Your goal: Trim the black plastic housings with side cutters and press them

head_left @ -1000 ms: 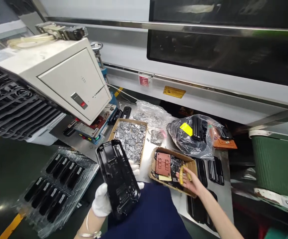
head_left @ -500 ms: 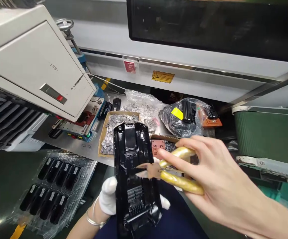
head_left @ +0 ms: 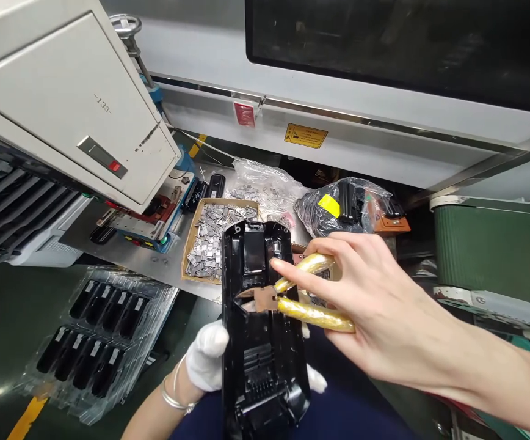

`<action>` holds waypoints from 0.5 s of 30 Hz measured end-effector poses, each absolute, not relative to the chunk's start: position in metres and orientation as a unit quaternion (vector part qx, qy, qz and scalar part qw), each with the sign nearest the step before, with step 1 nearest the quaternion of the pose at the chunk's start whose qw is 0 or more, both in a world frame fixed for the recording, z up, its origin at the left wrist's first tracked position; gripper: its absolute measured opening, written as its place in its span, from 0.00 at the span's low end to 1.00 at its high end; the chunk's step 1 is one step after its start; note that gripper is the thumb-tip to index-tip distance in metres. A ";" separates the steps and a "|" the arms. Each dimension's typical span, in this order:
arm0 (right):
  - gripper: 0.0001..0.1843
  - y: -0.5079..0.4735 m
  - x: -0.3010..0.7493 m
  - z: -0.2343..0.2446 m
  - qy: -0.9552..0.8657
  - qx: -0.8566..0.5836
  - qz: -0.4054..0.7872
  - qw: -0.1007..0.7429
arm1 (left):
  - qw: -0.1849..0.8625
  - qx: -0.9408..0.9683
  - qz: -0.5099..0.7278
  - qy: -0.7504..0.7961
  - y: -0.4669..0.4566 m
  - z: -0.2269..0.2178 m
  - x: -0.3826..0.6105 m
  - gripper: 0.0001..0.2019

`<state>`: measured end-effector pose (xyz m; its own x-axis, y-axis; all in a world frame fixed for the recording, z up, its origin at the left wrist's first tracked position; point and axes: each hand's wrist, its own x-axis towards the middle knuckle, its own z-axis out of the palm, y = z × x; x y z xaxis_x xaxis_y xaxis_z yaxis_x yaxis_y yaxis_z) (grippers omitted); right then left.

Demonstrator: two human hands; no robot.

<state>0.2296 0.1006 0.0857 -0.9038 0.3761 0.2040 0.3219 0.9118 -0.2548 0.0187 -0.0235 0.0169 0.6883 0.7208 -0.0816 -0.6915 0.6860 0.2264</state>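
Note:
My left hand (head_left: pixel 206 363), in a white glove, grips a long black plastic housing (head_left: pixel 260 330) from below and holds it upright in front of me, inner side facing up. My bare right hand (head_left: pixel 375 305) is closed on a pair of small cutters with yellow handles (head_left: pixel 308 308). The cutter jaws (head_left: pixel 246 298) are open and sit against the left inner edge of the housing, about halfway up. My right forefinger stretches out over the housing's upper part.
A cardboard box of small grey metal parts (head_left: pixel 212 241) lies on the metal bench behind. Beside it are clear bags of parts (head_left: pixel 265 186) and a dark bag with a yellow label (head_left: pixel 338 211). A beige machine cover (head_left: pixel 72 104) overhangs at left. Clear trays of black parts (head_left: pixel 95 333) lie low left.
My right hand took the cutters out of the cardboard box and brought them up to the housing. The left hand turned the housing upright, and the jaws moved onto its left inner edge.

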 end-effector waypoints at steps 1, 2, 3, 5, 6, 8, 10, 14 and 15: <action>0.41 0.100 0.230 0.087 -0.969 -0.181 0.114 0.122 | 0.918 0.091 0.382 0.054 -0.022 0.016 0.019 0.37; 0.41 0.100 0.231 0.088 -0.969 -0.182 0.118 0.118 | 0.921 0.095 0.377 0.022 -0.021 0.014 0.019 0.37; 0.41 0.100 0.232 0.089 -0.969 -0.185 0.120 0.114 | 0.922 0.093 0.375 -0.001 -0.020 0.012 0.020 0.38; 0.41 0.100 0.234 0.090 -0.968 -0.188 0.121 0.115 | 0.921 0.088 0.378 -0.024 -0.019 0.009 0.020 0.37; 0.41 0.100 0.235 0.090 -0.967 -0.189 0.120 0.121 | 0.919 0.087 0.383 -0.024 -0.020 0.009 0.020 0.37; 0.40 0.100 0.235 0.088 -0.966 -0.190 0.119 0.128 | 0.915 0.087 0.394 -0.018 -0.020 0.010 0.021 0.36; 0.40 0.101 0.234 0.086 -0.967 -0.188 0.119 0.127 | 0.914 0.082 0.397 -0.005 -0.020 0.012 0.022 0.36; 0.40 0.099 0.233 0.085 -0.967 -0.185 0.124 0.123 | 0.917 0.076 0.392 0.003 -0.020 0.013 0.023 0.36; 0.41 0.097 0.233 0.085 -0.967 -0.185 0.128 0.121 | 0.918 0.080 0.389 0.011 -0.021 0.012 0.023 0.37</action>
